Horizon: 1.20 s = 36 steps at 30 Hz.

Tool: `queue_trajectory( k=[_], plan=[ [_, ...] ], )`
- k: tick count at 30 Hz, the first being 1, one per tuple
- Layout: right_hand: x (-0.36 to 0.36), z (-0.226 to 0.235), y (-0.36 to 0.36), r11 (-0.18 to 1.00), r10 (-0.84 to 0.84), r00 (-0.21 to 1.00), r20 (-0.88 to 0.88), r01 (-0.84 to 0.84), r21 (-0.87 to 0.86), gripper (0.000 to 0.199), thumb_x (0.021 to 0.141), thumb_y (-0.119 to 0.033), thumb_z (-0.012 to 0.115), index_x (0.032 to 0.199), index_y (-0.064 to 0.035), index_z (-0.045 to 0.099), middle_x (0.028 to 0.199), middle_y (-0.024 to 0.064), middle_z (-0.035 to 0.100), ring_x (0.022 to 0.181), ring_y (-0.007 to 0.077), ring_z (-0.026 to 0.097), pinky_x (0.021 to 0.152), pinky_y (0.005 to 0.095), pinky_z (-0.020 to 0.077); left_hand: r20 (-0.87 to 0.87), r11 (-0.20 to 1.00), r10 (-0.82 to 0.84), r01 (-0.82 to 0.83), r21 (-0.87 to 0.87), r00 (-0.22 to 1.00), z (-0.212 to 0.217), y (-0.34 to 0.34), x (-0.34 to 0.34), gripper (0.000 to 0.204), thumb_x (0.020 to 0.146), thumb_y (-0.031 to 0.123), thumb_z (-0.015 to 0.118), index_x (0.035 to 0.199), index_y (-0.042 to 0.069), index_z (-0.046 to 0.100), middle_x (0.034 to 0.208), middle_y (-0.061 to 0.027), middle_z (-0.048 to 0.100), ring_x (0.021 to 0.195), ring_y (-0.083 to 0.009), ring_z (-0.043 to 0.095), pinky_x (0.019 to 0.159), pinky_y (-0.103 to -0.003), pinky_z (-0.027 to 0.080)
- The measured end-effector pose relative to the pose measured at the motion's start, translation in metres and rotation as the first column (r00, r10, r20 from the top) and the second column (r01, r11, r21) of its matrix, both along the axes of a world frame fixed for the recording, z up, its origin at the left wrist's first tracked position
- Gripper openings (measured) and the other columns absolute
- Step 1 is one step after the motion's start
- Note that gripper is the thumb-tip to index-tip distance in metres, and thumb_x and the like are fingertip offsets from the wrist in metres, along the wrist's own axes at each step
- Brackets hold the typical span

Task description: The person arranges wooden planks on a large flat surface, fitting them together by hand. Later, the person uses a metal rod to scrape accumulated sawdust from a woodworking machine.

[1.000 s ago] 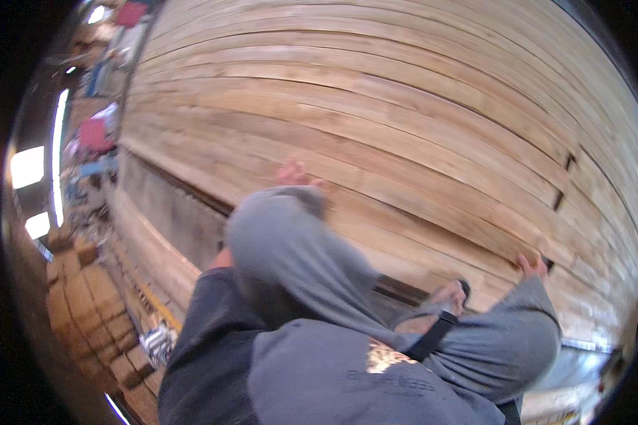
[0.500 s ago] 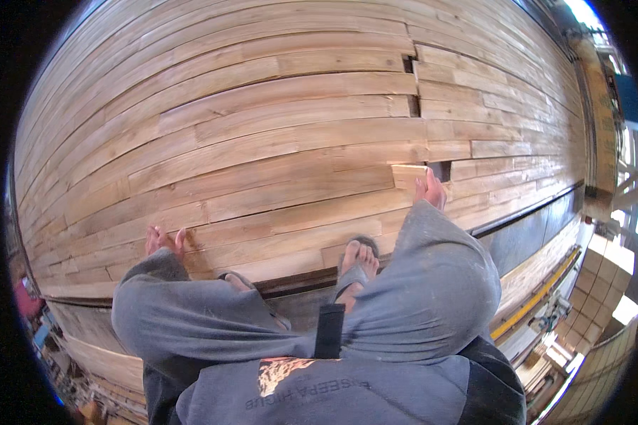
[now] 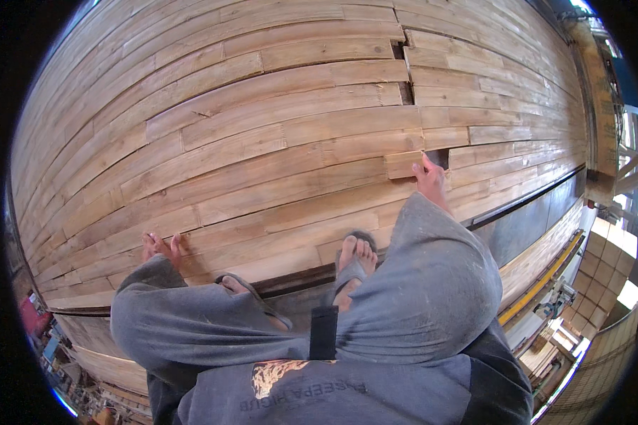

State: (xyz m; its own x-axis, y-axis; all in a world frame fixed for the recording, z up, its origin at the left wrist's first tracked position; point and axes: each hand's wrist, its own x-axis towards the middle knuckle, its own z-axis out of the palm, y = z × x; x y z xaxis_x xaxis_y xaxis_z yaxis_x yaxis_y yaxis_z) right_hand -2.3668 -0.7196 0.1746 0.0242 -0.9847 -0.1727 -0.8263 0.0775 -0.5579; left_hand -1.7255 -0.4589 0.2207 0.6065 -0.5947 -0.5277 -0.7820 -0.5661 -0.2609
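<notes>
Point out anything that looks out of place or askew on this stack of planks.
A short plank piece under the right hand sits beside a dark open gap in its row. Two more gaps break the rows higher up. The left hand rests flat on the planks.

Stacked plank surface, boards tight (few gaps); short wood block lies on top beside a gap.
</notes>
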Motion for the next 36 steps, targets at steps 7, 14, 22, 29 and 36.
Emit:
queue_trajectory(
  k=[7,14,22,29,36],
  plan=[
    [0.085,0.056,0.007,0.99,0.138,0.929,-0.345,-0.12,0.075,0.065,0.076,-0.05,0.078,0.102,0.0069,0.06,0.105,0.0221,0.058,0.102,0.0389,0.059,0.079,0.0443,0.049,0.121,0.994,-0.011,0.024,-0.109,0.993,-0.046,0.049,0.042,0.099,0.082,0.066,0.063,0.138,-0.013,0.043,0.147,-0.0331,0.038,0.142,-0.0407,0.033,0.117,-0.045,0.029],
    [0.117,0.083,-0.005,0.962,0.191,0.831,-0.523,-0.052,0.268,0.078,0.074,-0.054,0.078,0.116,0.0073,0.055,0.121,0.0187,0.05,0.118,0.0364,0.05,0.093,0.0476,0.0451,0.117,0.996,0.063,-0.07,0.056,0.991,-0.03,0.029,0.041,0.105,0.081,0.079,0.052,0.139,-0.008,0.045,0.148,-0.0302,0.038,0.141,-0.0397,0.035,0.115,-0.045,0.032],
    [0.133,0.074,-0.003,0.972,0.089,0.879,-0.468,0.026,0.235,0.074,0.074,-0.045,0.081,0.119,0.0069,0.054,0.122,0.0206,0.05,0.117,0.0375,0.05,0.096,0.0456,0.0447,0.076,0.956,0.274,-0.28,0.087,0.959,-0.018,0.016,0.035,0.112,0.073,0.074,0.066,0.142,-0.009,0.039,0.154,-0.0282,0.031,0.143,-0.0389,0.031,0.115,-0.046,0.031],
    [0.126,0.059,-0.003,0.984,0.08,0.856,-0.511,0.014,0.178,0.077,0.07,-0.04,0.084,0.123,0.0048,0.051,0.119,0.019,0.049,0.116,0.0359,0.048,0.097,0.0452,0.0439,0.001,0.938,0.315,-0.311,-0.154,0.949,-0.028,-0.008,0.024,0.107,0.069,0.045,0.085,0.144,-0.008,0.029,0.145,-0.0313,0.038,0.139,-0.042,0.035,0.11,-0.046,0.037],
    [0.151,0.086,-0.003,0.94,-0.109,0.855,-0.506,0.254,0.228,0.097,0.063,-0.044,0.088,0.133,0.0003,0.037,0.119,0.0158,0.048,0.114,0.0349,0.051,0.09,0.0465,0.0487,0.12,0.947,-0.185,0.21,-0.245,0.975,-0.097,0.075,0.111,0.087,0.075,0.061,0.073,0.129,-0.003,0.049,0.133,-0.0261,0.052,0.112,-0.0423,0.056,0.102,-0.046,0.042]
  ],
)
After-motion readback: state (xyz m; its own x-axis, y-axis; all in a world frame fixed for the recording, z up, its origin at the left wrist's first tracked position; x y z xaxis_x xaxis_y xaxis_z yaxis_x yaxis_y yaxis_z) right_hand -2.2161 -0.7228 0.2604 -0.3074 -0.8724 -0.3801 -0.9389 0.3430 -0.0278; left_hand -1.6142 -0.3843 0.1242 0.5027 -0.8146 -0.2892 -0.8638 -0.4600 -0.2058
